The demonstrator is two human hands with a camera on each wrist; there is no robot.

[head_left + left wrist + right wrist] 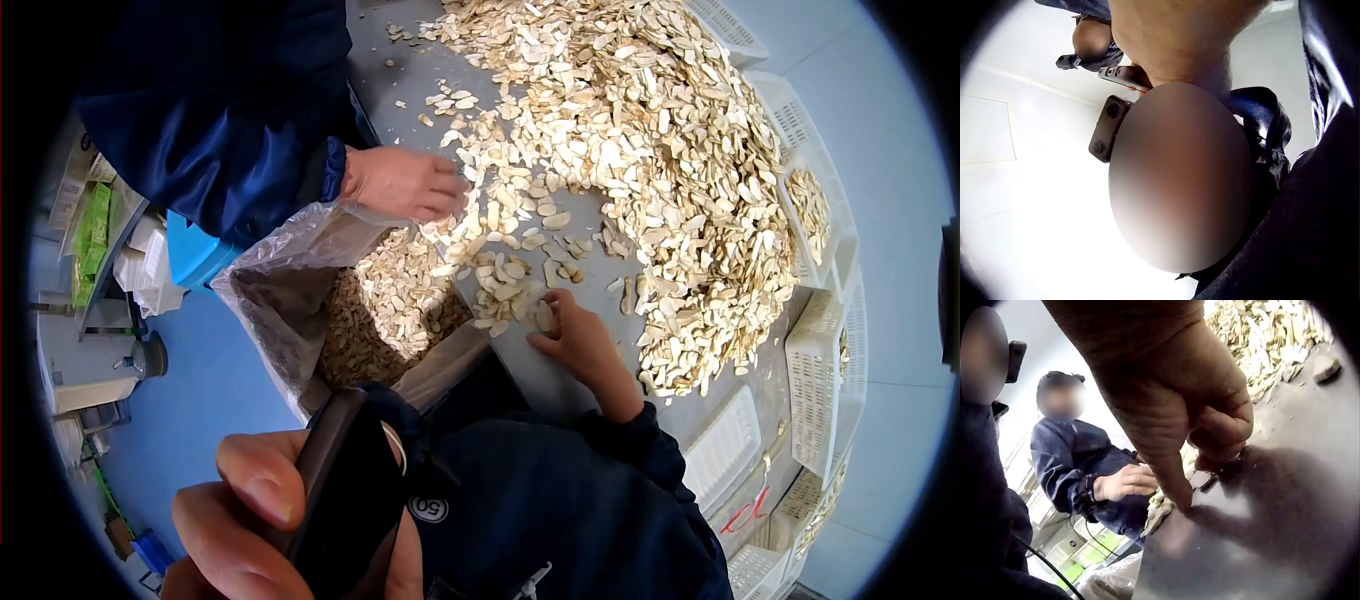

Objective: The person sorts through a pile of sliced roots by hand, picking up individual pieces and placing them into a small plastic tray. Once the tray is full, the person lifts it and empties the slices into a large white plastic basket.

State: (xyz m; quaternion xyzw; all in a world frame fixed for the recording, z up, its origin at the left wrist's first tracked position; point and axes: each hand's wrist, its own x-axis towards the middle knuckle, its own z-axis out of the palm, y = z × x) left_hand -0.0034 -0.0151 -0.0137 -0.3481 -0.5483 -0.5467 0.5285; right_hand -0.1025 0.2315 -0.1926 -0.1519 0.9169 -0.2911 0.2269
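My left hand (240, 510), large and close to the camera, grips a dark, flat, phone-like device (345, 490). In the left wrist view the device (1124, 77) shows at the ends of my fingers, near a blurred head. On the grey table, my right hand (585, 345) is at a small heap of pale dried slices (505, 285), with one slice (545, 317) between thumb and fingers. The right wrist view shows the thumb extended and the other fingers curled low over the tabletop. Across from it, another person's hand (405, 185) rests by slices at the table edge.
A plastic-lined box (270, 270) holding slices stands against the table edge. A big pile of slices (690, 190) covers the table's far side. White baskets (815, 385) line the right, near a white tray (722, 450) and red-handled scissors (745, 512).
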